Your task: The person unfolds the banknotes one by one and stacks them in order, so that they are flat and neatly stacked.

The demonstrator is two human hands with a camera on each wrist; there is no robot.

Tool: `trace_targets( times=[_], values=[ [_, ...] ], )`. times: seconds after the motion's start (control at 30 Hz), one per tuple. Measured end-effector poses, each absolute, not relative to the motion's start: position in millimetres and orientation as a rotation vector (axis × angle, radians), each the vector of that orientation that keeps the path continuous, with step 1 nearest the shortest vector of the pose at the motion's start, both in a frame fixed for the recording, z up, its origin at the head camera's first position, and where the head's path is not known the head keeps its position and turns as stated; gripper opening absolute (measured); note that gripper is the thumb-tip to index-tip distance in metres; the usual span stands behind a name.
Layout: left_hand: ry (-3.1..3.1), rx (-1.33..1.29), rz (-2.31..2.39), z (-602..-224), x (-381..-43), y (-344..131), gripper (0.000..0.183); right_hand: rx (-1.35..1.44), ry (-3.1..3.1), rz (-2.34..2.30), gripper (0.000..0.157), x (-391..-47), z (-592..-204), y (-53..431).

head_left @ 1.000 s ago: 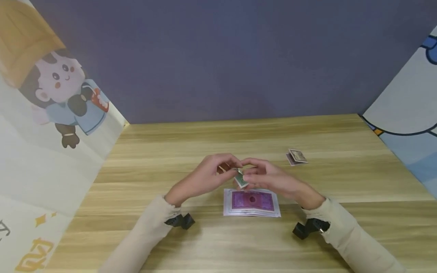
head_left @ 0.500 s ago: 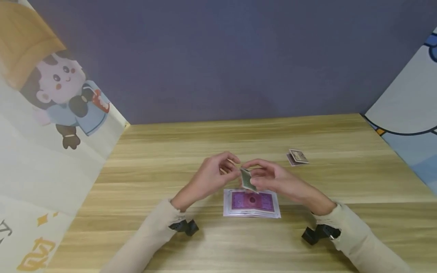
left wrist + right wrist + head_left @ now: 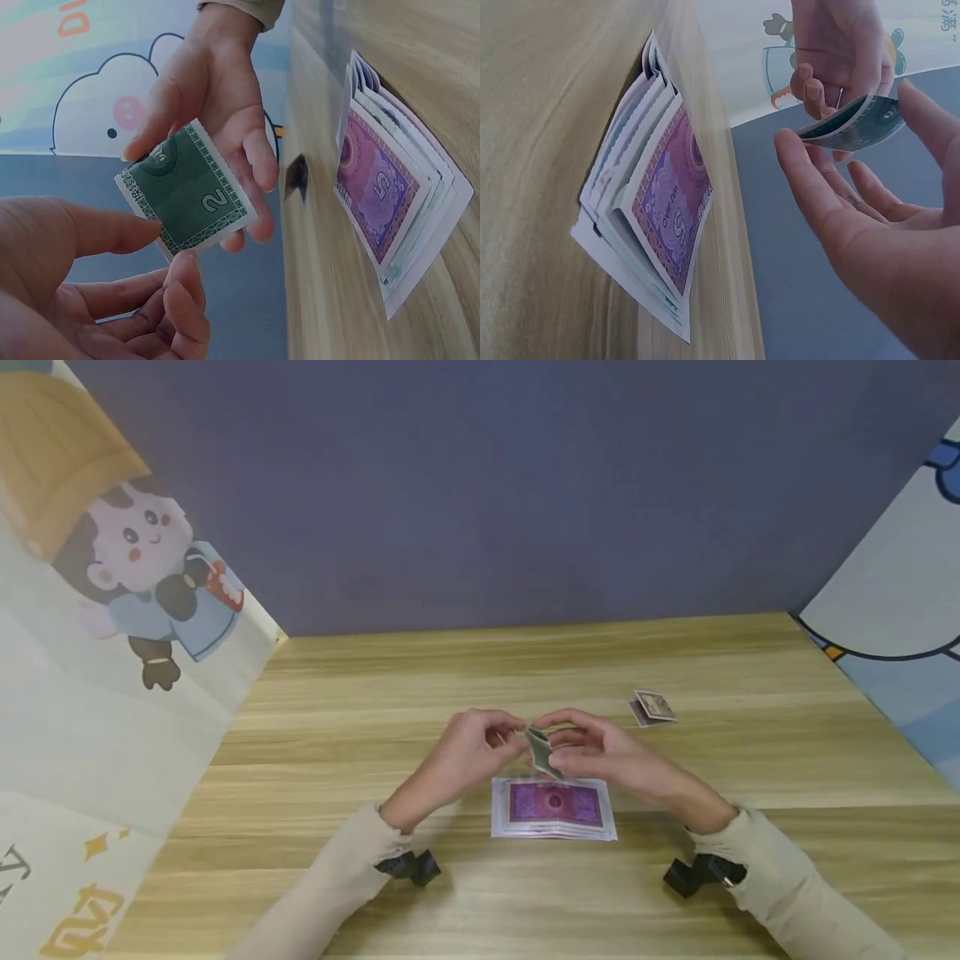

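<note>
Between both hands, above the table, is a folded green banknote [image 3: 542, 753] marked with a 2 in the left wrist view. My left hand [image 3: 480, 747] pinches one edge of it between thumb and fingertip. My right hand [image 3: 611, 752] grips the opposite side by thumb and forefinger; in the right wrist view the note [image 3: 855, 127] bows between them. Just below the hands, a stack of folded notes [image 3: 555, 806] lies on the wooden table, a purple 5 note [image 3: 375, 184] on top.
A small folded brownish note [image 3: 654, 706] stands partly open on the table [image 3: 360, 693], toward the back right. Behind the table rises a dark blue-grey panel [image 3: 480, 493]. Cartoon-printed walls flank both sides.
The green banknote has turned to show more of its face and shifted slightly right. The left hand's fingers have drawn closer together at its edge. The stack and the brownish note stay put.
</note>
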State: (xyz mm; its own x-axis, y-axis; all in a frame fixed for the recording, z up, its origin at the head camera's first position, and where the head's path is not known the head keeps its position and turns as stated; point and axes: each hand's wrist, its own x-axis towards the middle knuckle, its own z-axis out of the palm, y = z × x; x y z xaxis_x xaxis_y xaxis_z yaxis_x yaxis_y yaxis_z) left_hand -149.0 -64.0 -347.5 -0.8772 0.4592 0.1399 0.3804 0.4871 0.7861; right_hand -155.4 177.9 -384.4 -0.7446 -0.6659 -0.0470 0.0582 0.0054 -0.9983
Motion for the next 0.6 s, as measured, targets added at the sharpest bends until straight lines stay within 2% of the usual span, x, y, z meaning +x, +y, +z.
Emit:
trace_targets(
  times=[0.23, 0.37, 0.6],
  values=[
    [2.672, 0.779, 1.371, -348.5, -151.0, -67.0, 0.006, -0.637, 1.870, -1.773, 0.050, -154.1, -385.3, 177.4],
    [2.647, 0.804, 1.416, -344.8, -152.6, -71.4, 0.008, -0.633, 1.953, -1.778, 0.049, -152.3, -383.8, 180.4],
    [2.476, 0.817, 1.513, -339.7, -149.5, -80.8, 0.009, -0.568, 2.119, -1.801, 0.020, -144.8, -382.9, 188.4]
  ],
)
